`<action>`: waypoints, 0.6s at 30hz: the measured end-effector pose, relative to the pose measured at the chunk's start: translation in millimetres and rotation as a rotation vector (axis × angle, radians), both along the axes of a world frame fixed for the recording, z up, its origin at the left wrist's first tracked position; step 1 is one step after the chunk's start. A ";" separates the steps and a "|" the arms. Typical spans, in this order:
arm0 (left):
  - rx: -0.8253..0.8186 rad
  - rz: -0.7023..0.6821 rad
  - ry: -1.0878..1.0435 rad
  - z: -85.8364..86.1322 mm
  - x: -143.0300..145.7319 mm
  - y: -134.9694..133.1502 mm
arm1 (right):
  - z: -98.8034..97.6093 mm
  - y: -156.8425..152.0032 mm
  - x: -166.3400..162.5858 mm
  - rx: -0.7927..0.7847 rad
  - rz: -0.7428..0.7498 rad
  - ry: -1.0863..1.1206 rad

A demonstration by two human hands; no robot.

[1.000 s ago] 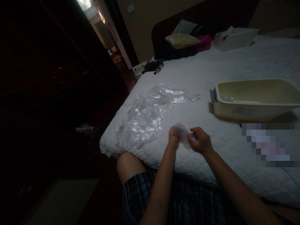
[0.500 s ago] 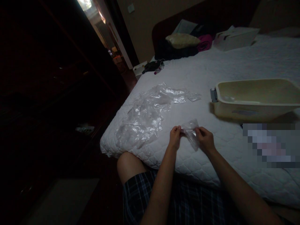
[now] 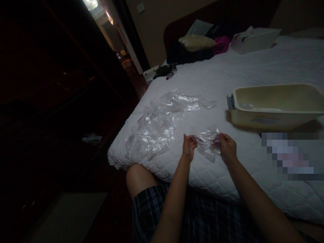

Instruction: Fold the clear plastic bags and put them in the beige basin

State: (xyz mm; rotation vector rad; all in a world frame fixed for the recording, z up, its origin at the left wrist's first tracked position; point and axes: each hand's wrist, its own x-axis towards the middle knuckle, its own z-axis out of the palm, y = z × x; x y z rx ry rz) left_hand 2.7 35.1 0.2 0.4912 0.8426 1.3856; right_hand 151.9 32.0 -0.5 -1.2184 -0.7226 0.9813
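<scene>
Between my two hands a clear plastic bag is stretched out above the near edge of the bed. My left hand holds its left side, with the thumb raised and the fingers reaching behind or into the film; which of the two, I cannot tell. On the other side, my right hand grips the bag's right edge, and some fingertips show through the plastic. A spread of several clear plastic bags lies on the bed to the left of my hands.
A cream plastic bin with a grey latch stands on the white quilted bed at right. Farther back are a white box, a yellowish pillow and a pink roll. A blurred-out patch lies near my right forearm.
My hands have moved apart, the right one to the right, and the bag between them is spread wider. My left thumb has lifted away from the fingers.
</scene>
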 end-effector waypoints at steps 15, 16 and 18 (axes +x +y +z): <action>0.122 -0.208 0.225 -8.4 -1.2 -5.9 | 5.3 -3.2 -0.8 -0.077 0.066 -0.276; 0.123 -0.225 0.240 -9.3 -1.5 -5.9 | 5.5 -3.5 -1.2 -0.068 0.078 -0.289; 0.128 -0.260 0.267 -10.7 -2.2 -6.0 | 5.7 -3.8 -1.8 -0.059 0.105 -0.312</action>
